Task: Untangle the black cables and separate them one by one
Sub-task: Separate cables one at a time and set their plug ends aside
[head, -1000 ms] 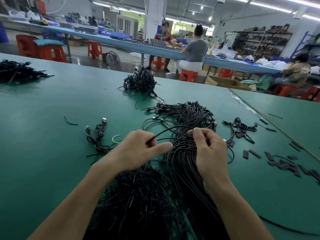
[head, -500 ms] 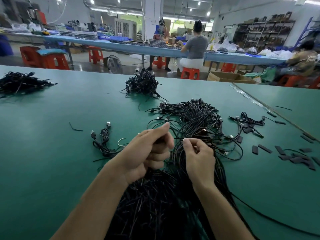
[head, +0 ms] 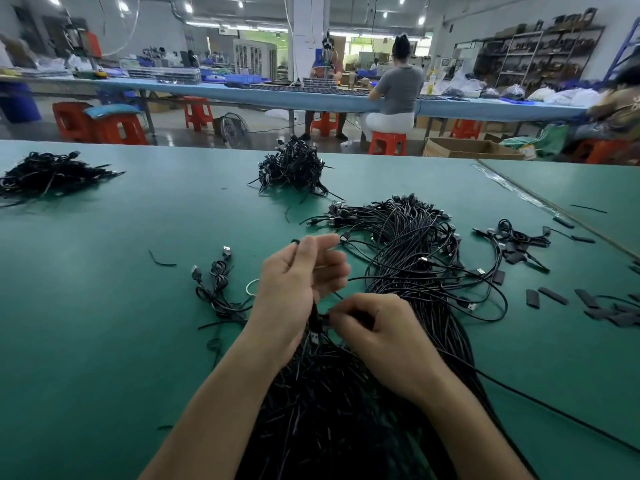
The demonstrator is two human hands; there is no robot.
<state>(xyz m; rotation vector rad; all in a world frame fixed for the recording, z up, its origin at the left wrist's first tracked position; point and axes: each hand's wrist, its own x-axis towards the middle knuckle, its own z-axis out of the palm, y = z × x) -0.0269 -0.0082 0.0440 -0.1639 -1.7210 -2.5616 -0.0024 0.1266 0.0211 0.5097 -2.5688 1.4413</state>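
Thin black cables (head: 408, 258) lie heaped on the green table (head: 104, 306), centre-front. The hands are closer than a second ago: left hand (head: 298, 282) grips one of them, lifted, and right hand (head: 377, 327) pinches it lower. One is probably coming free.

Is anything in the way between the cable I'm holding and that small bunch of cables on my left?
Nothing visible blocks it; only a white loop lies beside the small bunch of black cables. The thin black cable held by the left hand and right hand seems to run into the large black tangle.
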